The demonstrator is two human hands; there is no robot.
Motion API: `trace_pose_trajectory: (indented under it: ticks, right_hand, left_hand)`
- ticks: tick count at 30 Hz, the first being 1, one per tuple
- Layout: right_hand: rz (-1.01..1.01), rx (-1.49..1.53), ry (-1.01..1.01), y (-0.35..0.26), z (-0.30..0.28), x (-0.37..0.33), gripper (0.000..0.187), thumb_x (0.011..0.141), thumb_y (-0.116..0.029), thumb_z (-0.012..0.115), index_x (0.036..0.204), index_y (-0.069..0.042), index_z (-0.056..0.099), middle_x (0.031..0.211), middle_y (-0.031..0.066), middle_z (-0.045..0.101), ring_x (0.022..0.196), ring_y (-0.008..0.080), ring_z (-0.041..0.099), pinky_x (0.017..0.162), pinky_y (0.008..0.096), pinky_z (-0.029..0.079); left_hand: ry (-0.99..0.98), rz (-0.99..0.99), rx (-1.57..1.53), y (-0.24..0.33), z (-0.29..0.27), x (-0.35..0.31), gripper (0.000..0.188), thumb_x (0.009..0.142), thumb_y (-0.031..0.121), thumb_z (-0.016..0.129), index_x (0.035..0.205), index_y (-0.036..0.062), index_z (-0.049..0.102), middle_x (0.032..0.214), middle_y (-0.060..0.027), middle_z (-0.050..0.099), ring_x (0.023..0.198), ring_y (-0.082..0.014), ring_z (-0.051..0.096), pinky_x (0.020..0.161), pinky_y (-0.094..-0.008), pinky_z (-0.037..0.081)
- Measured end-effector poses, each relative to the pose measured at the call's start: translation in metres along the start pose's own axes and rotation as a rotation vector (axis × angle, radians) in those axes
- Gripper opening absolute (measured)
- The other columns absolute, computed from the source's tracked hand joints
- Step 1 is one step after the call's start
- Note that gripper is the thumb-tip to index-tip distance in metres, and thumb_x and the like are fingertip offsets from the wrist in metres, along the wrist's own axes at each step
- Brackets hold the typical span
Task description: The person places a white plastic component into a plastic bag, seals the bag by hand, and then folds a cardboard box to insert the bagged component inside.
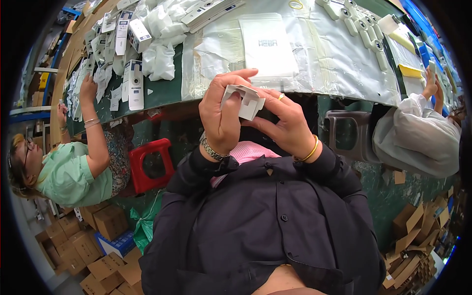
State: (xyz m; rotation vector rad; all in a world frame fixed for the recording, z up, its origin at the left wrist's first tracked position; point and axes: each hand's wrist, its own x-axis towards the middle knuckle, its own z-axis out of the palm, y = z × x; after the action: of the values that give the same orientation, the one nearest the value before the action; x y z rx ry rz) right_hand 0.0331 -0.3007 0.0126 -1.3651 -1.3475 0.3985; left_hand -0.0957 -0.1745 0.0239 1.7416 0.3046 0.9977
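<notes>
**White carton gripped in both hands at the near edge**

The small white carton (252, 109) is in the air at the middle of the tabletop's (169, 90) near edge, close to the body, probably so that its folds are easy to see and reach. Both hands grip it: the left hand (221, 110) wraps the left side, its thumb pressed at the open end, while the right hand (287, 123) pinches the other side. Held from opposite sides, the thin card likely resists twisting or buckling.

Flat white pouches (265, 51) lie just beyond, seemingly within easy reach. White devices (366, 39) stand grouped toward the far right corner and printed boxes (135, 83) sit toward the left edge, perhaps to leave working room between them.
</notes>
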Motion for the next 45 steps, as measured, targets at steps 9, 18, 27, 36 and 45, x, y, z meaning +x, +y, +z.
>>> trace_pose_trajectory:
  ticks: [9, 18, 27, 36, 45]
  right_hand:
    - [0.374, 0.911, -0.147, 0.003, -0.005, 0.003, 0.030, 0.105, -0.001, 0.057, 0.135, -0.001, 0.058, 0.126, 0.0081, 0.063, 0.095, 0.0144, 0.067, 0.082, 0.0291, 0.057]
    - [0.443, 0.742, 0.105, 0.010, -0.009, 0.006, 0.006, 0.103, -0.003, 0.060, 0.110, -0.002, 0.059, 0.095, 0.0012, 0.065, 0.068, 0.0048, 0.060, 0.058, 0.0201, 0.047]
    - [0.521, 0.821, 0.121, 0.011, -0.020, 0.000, 0.006, 0.103, 0.001, 0.058, 0.104, -0.004, 0.061, 0.102, 0.0009, 0.061, 0.073, 0.0053, 0.056, 0.060, 0.0207, 0.047]
    - [0.324, 0.368, 0.117, 0.004, -0.009, -0.003, 0.014, 0.100, 0.002, 0.067, 0.114, 0.000, 0.064, 0.104, 0.0039, 0.064, 0.084, 0.0107, 0.064, 0.072, 0.0235, 0.051]
    - [-0.086, -0.064, 0.194, -0.001, -0.005, 0.000, 0.028, 0.090, 0.002, 0.080, 0.116, -0.002, 0.072, 0.120, 0.0150, 0.070, 0.104, 0.0236, 0.070, 0.093, 0.0341, 0.056]
  left_hand:
    - [0.015, 0.284, 0.301, 0.001, 0.003, 0.005, 0.030, 0.089, 0.000, 0.044, 0.106, -0.0036, 0.069, 0.113, -0.0211, 0.077, 0.103, -0.0305, 0.068, 0.096, -0.0416, 0.053]
    - [-0.216, 0.262, 0.294, 0.017, 0.008, 0.011, 0.042, 0.089, 0.007, 0.068, 0.128, -0.0001, 0.057, 0.133, -0.0219, 0.066, 0.106, -0.0308, 0.065, 0.096, -0.0432, 0.052]
    - [-0.300, 0.452, 0.472, -0.025, -0.011, -0.003, 0.078, 0.065, 0.011, 0.096, 0.128, 0.0134, 0.051, 0.111, -0.0152, 0.059, 0.097, -0.0330, 0.066, 0.074, -0.0420, 0.055]
    - [-0.314, 0.384, 0.543, -0.019, -0.010, -0.005, 0.079, 0.064, 0.008, 0.091, 0.130, 0.0115, 0.048, 0.105, -0.0144, 0.060, 0.083, -0.0342, 0.065, 0.070, -0.0420, 0.056]
    - [-0.052, 0.336, 0.556, -0.021, 0.009, -0.006, 0.080, 0.069, 0.017, 0.090, 0.137, 0.0067, 0.050, 0.109, -0.0130, 0.064, 0.090, -0.0365, 0.067, 0.081, -0.0470, 0.055]
